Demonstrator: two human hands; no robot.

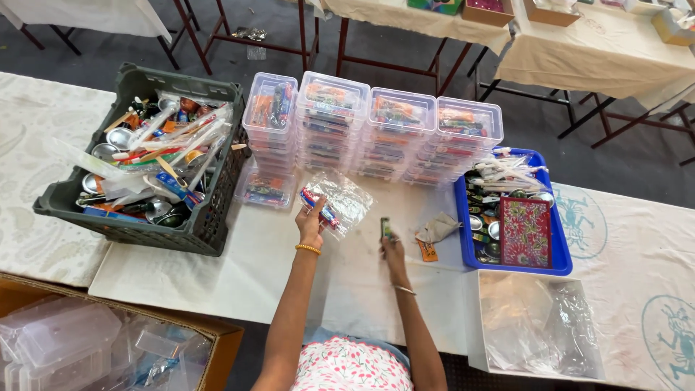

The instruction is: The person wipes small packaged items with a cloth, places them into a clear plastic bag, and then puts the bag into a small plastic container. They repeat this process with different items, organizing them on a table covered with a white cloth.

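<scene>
My left hand holds a clear plastic bag with a few small coloured items inside, lifted just above the white tablecloth. My right hand pinches a small dark green packet upright over the table, a short way right of the bag. A gold bangle sits on my left wrist and a thin one on my right. A crumpled grey wrapper and an orange tag lie just right of my right hand.
Several stacks of clear lidded boxes stand behind my hands. A dark crate of mixed utensils sits at left. A blue tray with a red patterned box is at right, a white box with clear bags below it. A cardboard carton sits bottom left.
</scene>
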